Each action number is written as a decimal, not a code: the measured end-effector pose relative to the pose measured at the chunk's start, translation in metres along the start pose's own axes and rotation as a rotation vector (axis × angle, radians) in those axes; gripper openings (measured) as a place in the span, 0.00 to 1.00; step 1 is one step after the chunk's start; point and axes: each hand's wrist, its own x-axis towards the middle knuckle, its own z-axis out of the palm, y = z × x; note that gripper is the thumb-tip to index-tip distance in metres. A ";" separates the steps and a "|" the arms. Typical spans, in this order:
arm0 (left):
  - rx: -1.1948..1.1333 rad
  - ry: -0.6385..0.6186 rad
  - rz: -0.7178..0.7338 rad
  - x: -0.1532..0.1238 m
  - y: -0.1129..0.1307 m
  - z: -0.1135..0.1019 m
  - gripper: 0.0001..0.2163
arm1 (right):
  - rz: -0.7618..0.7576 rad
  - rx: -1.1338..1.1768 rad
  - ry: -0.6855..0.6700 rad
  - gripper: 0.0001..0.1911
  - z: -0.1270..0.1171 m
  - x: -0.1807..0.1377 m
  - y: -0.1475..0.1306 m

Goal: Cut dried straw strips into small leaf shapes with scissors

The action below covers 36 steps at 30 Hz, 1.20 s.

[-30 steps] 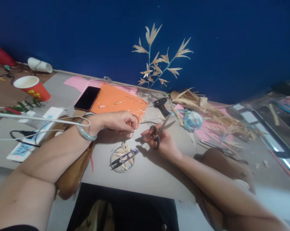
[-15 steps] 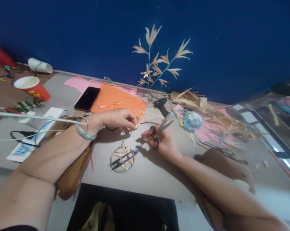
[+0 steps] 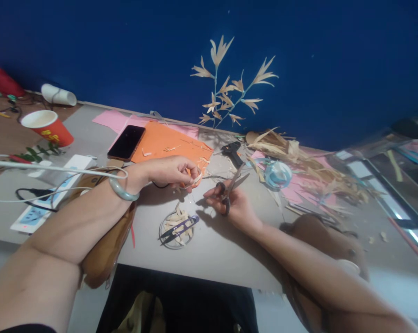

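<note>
My left hand (image 3: 170, 171) is closed, pinching a small pale leaf strip (image 3: 196, 179) above the grey table (image 3: 212, 245). A green bangle sits on that wrist. My right hand (image 3: 234, 206) grips black scissors (image 3: 229, 187), blades pointing up and to the right, just right of the strip. Below both hands stands a small clear dish (image 3: 176, 227) of cut pale leaf pieces, with purple thread snips (image 3: 179, 226) lying across it.
An orange sheet (image 3: 170, 143) and a black phone (image 3: 126, 142) lie behind my left hand. A glue gun (image 3: 232, 151), a tape roll (image 3: 277, 173) and dried husks (image 3: 299, 157) are at right. A red cup (image 3: 47, 126) and a power strip (image 3: 45, 199) are at left. A leaf sprig (image 3: 229, 88) hangs on the blue wall.
My left hand's fingers have shifted slightly on the strip, turning it. The scissors' blades have closed a little. Both arms stay in place.
</note>
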 end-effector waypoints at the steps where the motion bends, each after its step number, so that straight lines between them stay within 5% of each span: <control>1: -0.006 -0.008 -0.003 0.000 -0.001 0.000 0.02 | -0.001 -0.001 -0.001 0.16 0.000 0.000 0.000; 17: 0.096 -0.018 0.050 -0.001 -0.001 -0.004 0.02 | -0.012 -0.042 -0.029 0.15 0.000 -0.001 -0.005; 23: 0.238 -0.345 -0.028 -0.008 0.007 -0.006 0.07 | -0.024 -0.104 -0.030 0.15 -0.001 -0.001 -0.007; 27: 0.338 -0.469 -0.065 -0.010 0.009 0.001 0.05 | -0.038 -0.111 -0.155 0.15 0.001 -0.003 -0.012; 36: 0.570 -0.458 -0.089 -0.007 0.004 0.021 0.05 | -0.371 -0.585 -0.303 0.13 0.005 -0.005 -0.009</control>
